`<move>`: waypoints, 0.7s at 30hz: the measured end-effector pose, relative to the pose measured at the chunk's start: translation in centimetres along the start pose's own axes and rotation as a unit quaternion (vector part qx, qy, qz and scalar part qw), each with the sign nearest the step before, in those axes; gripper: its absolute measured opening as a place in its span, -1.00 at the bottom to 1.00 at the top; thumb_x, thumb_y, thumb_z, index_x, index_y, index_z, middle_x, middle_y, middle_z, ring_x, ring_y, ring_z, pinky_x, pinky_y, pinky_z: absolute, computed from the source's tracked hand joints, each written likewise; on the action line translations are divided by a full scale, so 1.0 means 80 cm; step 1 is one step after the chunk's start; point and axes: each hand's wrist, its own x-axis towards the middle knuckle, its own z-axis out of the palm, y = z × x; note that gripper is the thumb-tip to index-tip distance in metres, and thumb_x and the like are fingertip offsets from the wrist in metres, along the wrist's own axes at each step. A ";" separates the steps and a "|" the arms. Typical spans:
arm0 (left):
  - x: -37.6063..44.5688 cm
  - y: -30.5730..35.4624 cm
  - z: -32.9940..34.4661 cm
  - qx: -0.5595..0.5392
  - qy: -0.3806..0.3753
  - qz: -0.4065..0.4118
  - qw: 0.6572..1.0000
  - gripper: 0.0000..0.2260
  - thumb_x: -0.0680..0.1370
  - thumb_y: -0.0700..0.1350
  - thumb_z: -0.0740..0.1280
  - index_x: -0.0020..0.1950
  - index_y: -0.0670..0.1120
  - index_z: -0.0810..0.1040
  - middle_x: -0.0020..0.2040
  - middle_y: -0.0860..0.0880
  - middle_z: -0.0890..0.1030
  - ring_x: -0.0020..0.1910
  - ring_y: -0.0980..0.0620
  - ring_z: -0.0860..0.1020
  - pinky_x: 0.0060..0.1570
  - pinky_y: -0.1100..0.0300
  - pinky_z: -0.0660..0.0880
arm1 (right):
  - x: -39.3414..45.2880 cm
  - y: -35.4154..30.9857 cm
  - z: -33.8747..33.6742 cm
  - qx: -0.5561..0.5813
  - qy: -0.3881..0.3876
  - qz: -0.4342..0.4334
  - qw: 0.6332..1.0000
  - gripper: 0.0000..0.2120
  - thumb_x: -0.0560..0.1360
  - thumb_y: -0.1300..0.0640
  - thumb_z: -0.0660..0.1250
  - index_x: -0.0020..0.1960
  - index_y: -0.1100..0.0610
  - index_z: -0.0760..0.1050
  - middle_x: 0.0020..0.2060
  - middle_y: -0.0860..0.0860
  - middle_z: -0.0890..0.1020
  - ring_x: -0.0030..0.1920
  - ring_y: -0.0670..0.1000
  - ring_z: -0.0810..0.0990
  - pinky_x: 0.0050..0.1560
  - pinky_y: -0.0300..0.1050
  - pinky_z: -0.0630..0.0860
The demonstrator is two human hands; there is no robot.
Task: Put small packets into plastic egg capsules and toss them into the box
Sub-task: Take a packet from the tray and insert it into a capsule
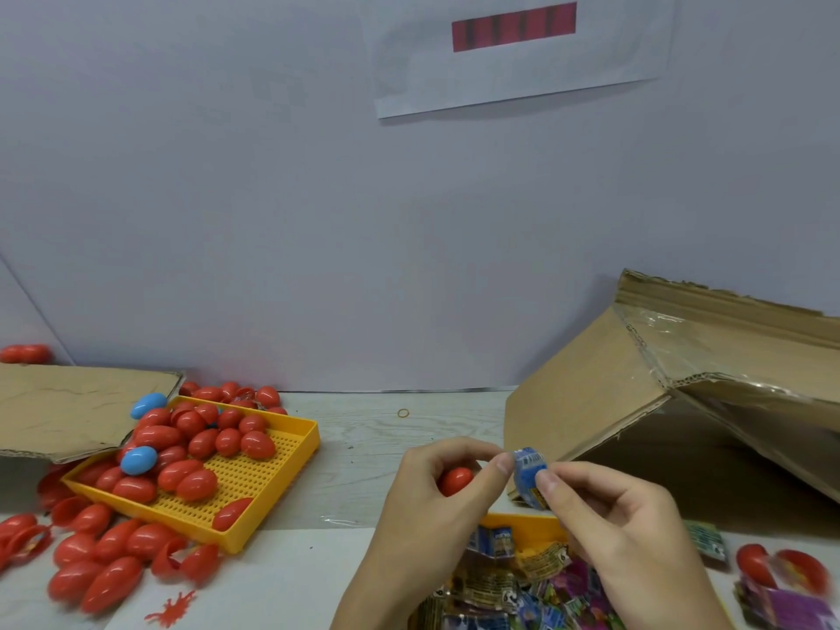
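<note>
Head view shows my left hand [436, 482] curled round a red egg capsule [456, 481] while its thumb and my right hand [604, 507] pinch a small blue packet [529, 477] between them, just in front of the box [682, 393]. The packet looks light, thin and crinkly, so I judge it folds easily; I grip its edges.
</note>
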 end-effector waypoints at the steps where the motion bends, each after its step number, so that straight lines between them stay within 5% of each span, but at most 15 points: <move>1: 0.000 0.000 0.000 -0.002 -0.003 0.000 1.000 -0.71 0.36 0.26 0.38 -0.12 0.11 0.70 -0.33 0.21 0.59 -0.31 0.26 0.54 -0.29 0.38 0.44 | 0.000 0.000 -0.001 -0.005 0.001 -0.001 1.000 -0.96 0.39 0.21 0.46 -0.21 0.15 0.69 -0.51 -0.03 0.60 -0.48 -0.22 0.51 -0.47 -0.42 0.38; 8: 0.000 -0.004 -0.004 0.017 -0.019 -0.011 1.000 -0.81 0.39 0.17 0.46 -0.12 0.10 0.71 -0.19 0.12 0.64 -0.20 0.19 0.58 -0.21 0.32 0.49 | 0.002 0.001 -0.001 0.008 -0.012 0.015 1.000 -0.94 0.38 0.15 0.46 -0.19 0.12 0.70 -0.48 -0.03 0.61 -0.47 -0.20 0.53 -0.41 -0.34 0.39; 13: 0.001 -0.003 -0.005 0.045 -0.026 -0.002 0.999 -0.93 0.43 0.10 0.46 -0.15 0.15 0.69 -0.18 0.11 0.65 -0.15 0.20 0.59 -0.17 0.34 0.51 | 0.003 0.002 0.000 0.057 -0.013 0.028 0.998 -0.72 0.20 -0.05 0.44 -0.13 0.02 0.70 -0.49 0.01 0.57 -0.51 -0.13 0.46 -0.48 -0.31 0.35; 16: 0.000 -0.003 -0.004 0.054 -0.019 0.001 0.998 -0.96 0.48 -0.02 0.47 -0.16 0.12 0.69 -0.24 0.11 0.63 -0.20 0.21 0.58 -0.21 0.37 0.49 | 0.003 0.000 -0.001 0.090 -0.027 0.028 0.995 -0.68 0.16 -0.04 0.48 -0.14 0.07 0.71 -0.29 0.04 0.66 -0.49 -0.10 0.47 -0.49 -0.30 0.37; 18: 0.000 -0.003 -0.004 0.062 -0.010 0.002 0.998 -0.94 0.49 -0.04 0.46 -0.16 0.13 0.68 -0.25 0.13 0.63 -0.21 0.22 0.58 -0.23 0.39 0.49 | 0.003 -0.002 -0.003 0.091 -0.039 0.017 0.995 -0.53 0.07 -0.17 0.58 -0.14 0.10 0.71 -0.24 0.05 0.68 -0.48 -0.10 0.47 -0.47 -0.30 0.38; 21: 0.000 -0.002 -0.003 0.061 0.007 0.010 0.998 -0.90 0.50 -0.08 0.46 -0.18 0.12 0.68 -0.31 0.17 0.61 -0.27 0.24 0.56 -0.27 0.40 0.47 | 0.001 -0.002 -0.002 0.074 -0.051 0.010 0.996 -0.24 -0.12 -0.42 0.55 -0.10 0.06 0.71 -0.48 0.06 0.56 -0.49 -0.07 0.44 -0.48 -0.27 0.36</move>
